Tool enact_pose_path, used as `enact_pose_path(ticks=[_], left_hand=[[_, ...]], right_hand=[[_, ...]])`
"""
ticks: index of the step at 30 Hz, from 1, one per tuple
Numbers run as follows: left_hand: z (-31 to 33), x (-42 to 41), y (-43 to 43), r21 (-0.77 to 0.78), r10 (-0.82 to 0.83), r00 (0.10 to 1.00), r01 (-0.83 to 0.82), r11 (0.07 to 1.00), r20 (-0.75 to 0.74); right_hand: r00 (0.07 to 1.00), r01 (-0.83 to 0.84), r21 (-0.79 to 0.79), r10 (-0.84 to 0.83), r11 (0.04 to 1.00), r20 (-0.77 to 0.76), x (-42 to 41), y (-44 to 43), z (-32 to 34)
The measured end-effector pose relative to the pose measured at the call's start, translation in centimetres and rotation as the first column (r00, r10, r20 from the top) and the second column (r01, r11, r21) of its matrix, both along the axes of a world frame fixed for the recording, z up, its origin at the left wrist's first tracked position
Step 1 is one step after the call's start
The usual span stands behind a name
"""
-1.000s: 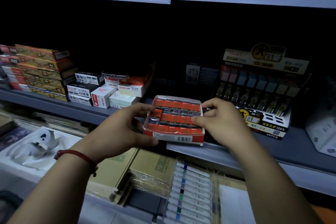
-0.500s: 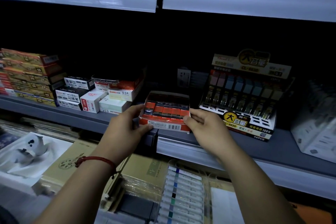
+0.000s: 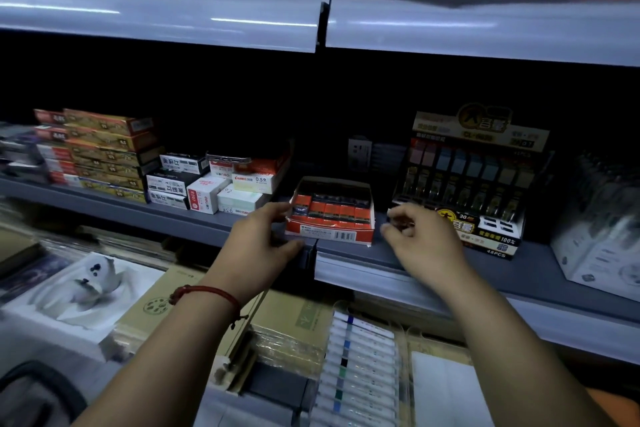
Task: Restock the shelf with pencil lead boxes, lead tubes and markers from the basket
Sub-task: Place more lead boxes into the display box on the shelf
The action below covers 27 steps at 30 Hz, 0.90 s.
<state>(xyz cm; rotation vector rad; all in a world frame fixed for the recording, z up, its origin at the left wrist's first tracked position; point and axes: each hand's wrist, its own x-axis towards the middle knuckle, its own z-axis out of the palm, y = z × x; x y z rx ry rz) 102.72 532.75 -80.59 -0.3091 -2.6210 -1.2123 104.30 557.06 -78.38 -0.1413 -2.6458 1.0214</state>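
Both hands carried the lead box tray [image 3: 330,215] a moment ago; now it sits on the shelf [image 3: 415,262], frame centre. The left hand [image 3: 265,241] still pinches its corner with its fingers; the right hand [image 3: 420,246] has let go, fingers loosely curled, empty. Placement looks nearly done.

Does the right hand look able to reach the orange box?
Probably yes: the right hand is beside the orange box, nothing stands between them, and the left hand holds only its left corner.

Right of the open orange cardboard lead-box tray [image 3: 330,218], the right hand [image 3: 420,246] was blurred; the tray's white barcode label [image 3: 327,235] was unreadably small.
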Motion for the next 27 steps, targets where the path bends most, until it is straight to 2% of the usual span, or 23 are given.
enact_pose_path(ticks=[5,11,17,21,27], left_hand=[[1.7,3.1,-2.1,-0.111,0.006,0.999,-0.011,0.994,-0.046],[4.4,7.6,-5.9,-0.221,0.047,0.995,-0.066,0.973,-0.091],[5.7,11.5,-11.3,-0.348,0.161,0.98,-0.193,0.917,-0.119],[5.5,14.8,-15.6,-0.423,0.306,0.948,-0.313,0.851,-0.086],[4.6,21.1,-21.9,-0.461,0.534,0.845,-0.485,0.743,-0.028]], right_hand=[[0.976,-0.207,0.197,0.216,0.958,-0.025,1.7,-3.5,1.7],[0.92,-0.376,0.312,0.392,0.873,0.013,4.1,-8.6,4.2],[0.812,-0.542,0.395,0.583,0.742,0.021,4.6,-16.5,5.3],[0.688,-0.681,0.378,0.725,0.627,0.036,5.1,-23.3,4.9],[0.462,-0.852,0.324,0.882,0.41,0.099,7.4,-31.6,3.7]])
